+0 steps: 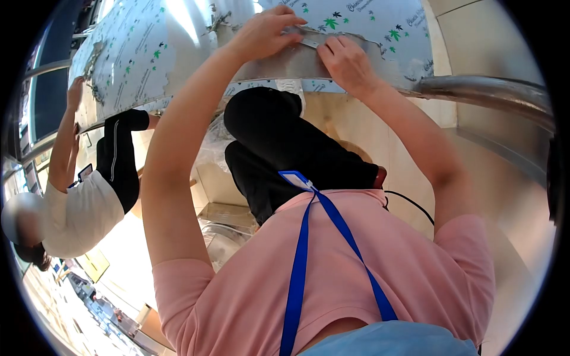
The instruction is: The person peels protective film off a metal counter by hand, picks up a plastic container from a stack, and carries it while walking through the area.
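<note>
Both my hands are over a table surface covered in pale film [196,65] printed with green and black leaves and lettering. My left hand [270,34] has its thumb and forefinger stretched apart, with the thumb near one end of a small, thin, light strip [310,43]. The fingers of my right hand [346,62] are bent together at the strip's other end; what they hold, if anything, is hidden. Around my hands lies a bare, greyish patch [285,64] with ragged film edges.
A co-worker [86,216] in a white top sits at the left, hands at the table's far left edge. A metal rail [487,89] runs along the right. Clear plastic wrapping [217,142] lies below the table. A blue lanyard [297,267] hangs over my chest.
</note>
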The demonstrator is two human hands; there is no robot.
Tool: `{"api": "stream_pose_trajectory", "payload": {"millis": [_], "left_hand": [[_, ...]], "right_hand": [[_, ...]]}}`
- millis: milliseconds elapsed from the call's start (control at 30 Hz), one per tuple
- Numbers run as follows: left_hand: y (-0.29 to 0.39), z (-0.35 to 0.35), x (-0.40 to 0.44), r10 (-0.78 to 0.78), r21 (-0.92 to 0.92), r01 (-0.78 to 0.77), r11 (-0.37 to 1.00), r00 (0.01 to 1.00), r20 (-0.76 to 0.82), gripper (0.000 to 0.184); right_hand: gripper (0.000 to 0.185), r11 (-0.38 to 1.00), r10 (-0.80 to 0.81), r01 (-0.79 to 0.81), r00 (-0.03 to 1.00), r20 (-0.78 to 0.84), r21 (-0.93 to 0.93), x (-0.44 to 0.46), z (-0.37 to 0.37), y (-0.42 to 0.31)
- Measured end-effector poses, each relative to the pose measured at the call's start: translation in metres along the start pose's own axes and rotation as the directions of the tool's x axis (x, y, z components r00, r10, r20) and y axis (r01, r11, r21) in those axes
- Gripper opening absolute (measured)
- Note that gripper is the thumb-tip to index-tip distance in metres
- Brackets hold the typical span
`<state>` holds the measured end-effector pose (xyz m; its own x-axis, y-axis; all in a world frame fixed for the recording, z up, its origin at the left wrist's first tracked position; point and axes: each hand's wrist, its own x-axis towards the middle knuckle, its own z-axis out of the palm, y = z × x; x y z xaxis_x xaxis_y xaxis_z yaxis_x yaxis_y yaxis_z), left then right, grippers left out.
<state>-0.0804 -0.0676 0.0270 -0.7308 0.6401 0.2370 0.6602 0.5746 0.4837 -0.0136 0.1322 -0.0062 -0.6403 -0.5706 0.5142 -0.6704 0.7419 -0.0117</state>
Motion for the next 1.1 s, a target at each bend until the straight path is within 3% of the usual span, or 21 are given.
{"api": "stream_pose_trajectory", "payload": {"millis": [67,167,267,367,467,567,667,767,867,933,1067,1100], "left_hand": [[0.012,0.001,0.009,0.023,0.068,-0.014,0.998,0.991,-0.134,0.007],[0.002,0.008,0.017,0.090,0.234,-0.080,0.969,0.995,-0.032,0.011],[-0.003,0.009,0.022,0.093,0.267,-0.115,0.957,0.991,0.093,0.012],[-0.012,0.016,0.027,0.059,0.148,-0.083,0.986,0.986,0.159,0.011],[-0.014,0.017,0.028,0.112,0.143,-0.132,0.981,0.984,0.138,0.010],[-0.015,0.017,0.030,0.116,0.164,-0.146,0.976,0.978,0.176,0.010],[-0.016,0.017,0.030,0.107,0.186,-0.141,0.972,0.977,0.183,0.010],[-0.019,0.019,0.032,0.044,0.204,-0.088,0.975,0.976,0.213,0.010],[-0.027,0.028,0.035,-0.106,0.098,0.099,0.990,0.992,0.067,0.010],[-0.018,0.007,0.049,-0.107,-0.036,0.106,0.994,0.994,-0.018,0.012],[-0.019,-0.014,0.067,0.060,0.051,-0.062,0.997,0.998,0.030,0.016],[-0.018,-0.018,0.064,-0.004,0.054,-0.002,0.999,0.996,0.093,0.015]], "right_hand": [[0.007,0.999,0.020,-0.020,1.000,-0.009,0.029,-0.004,0.004,-0.001],[0.006,0.984,0.139,-0.128,0.987,-0.082,0.124,0.006,-0.002,0.003],[0.015,0.914,0.350,-0.341,0.937,-0.002,0.218,0.025,0.008,0.021],[0.009,0.912,0.344,-0.348,0.937,0.055,0.220,0.036,0.031,0.030],[0.016,0.919,0.330,-0.337,0.941,0.069,0.204,0.036,0.057,0.037],[0.018,0.859,0.361,-0.441,0.882,0.304,0.261,0.046,0.054,0.044],[0.018,0.740,0.418,-0.561,0.816,0.400,0.371,0.054,0.044,0.042],[0.018,0.761,0.391,-0.547,0.816,0.426,0.348,0.059,0.037,0.044],[0.020,0.685,0.454,-0.602,0.793,0.406,0.410,0.064,0.026,0.047],[0.020,0.717,0.425,-0.571,0.813,0.399,0.399,0.077,0.025,0.064],[0.020,0.713,0.371,-0.552,0.820,0.436,0.432,0.091,0.014,0.081],[0.021,0.640,0.391,-0.587,0.804,0.448,0.496,0.085,0.015,0.077]]}}
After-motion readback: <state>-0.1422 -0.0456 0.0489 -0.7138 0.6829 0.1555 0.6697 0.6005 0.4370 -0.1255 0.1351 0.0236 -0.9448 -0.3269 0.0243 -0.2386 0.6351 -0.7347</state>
